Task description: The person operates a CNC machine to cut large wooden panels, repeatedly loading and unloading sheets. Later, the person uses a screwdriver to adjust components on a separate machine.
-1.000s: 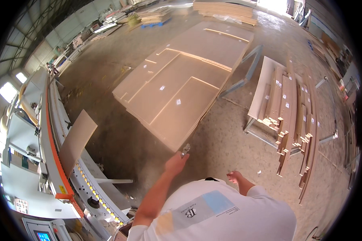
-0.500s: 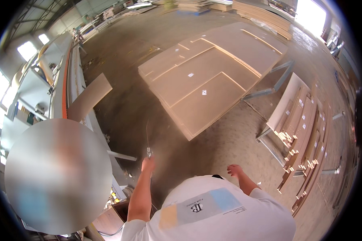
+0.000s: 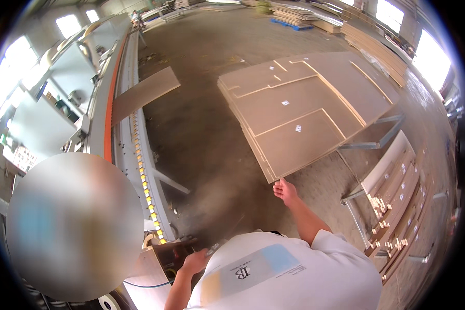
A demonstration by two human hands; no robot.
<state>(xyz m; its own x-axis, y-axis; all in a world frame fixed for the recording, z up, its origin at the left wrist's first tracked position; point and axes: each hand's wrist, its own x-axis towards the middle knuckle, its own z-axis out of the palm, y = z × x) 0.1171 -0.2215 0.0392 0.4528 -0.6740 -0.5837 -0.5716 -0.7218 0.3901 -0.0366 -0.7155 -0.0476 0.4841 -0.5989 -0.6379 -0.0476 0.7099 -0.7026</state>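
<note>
My left hand (image 3: 194, 262) is low by my shirt, closed around a metal air gun (image 3: 212, 250) with a thin nozzle. Blur makes its details hard to read. My right hand (image 3: 287, 192) reaches forward to the near corner of a stack of brown panels (image 3: 279, 142), fingers curled together and thumb by the edge. Whether it touches the panel, or has anything in it, I cannot make out. The panels vary in size, show pale edges and carry small white labels (image 3: 298, 128).
At the left runs a long machine with an orange strip (image 3: 109, 129) and a roller rail (image 3: 143, 175); a loose brown panel (image 3: 147, 94) lies across it. Narrow strips (image 3: 398, 206) rest on a metal rack at the right. Board stacks (image 3: 374, 49) stand farther back. A blurred disc covers the lower left.
My view has turned left. My left hand has drawn back toward my body with the air gun. My right hand has moved forward to the panel corner, its fingers now more curled.
</note>
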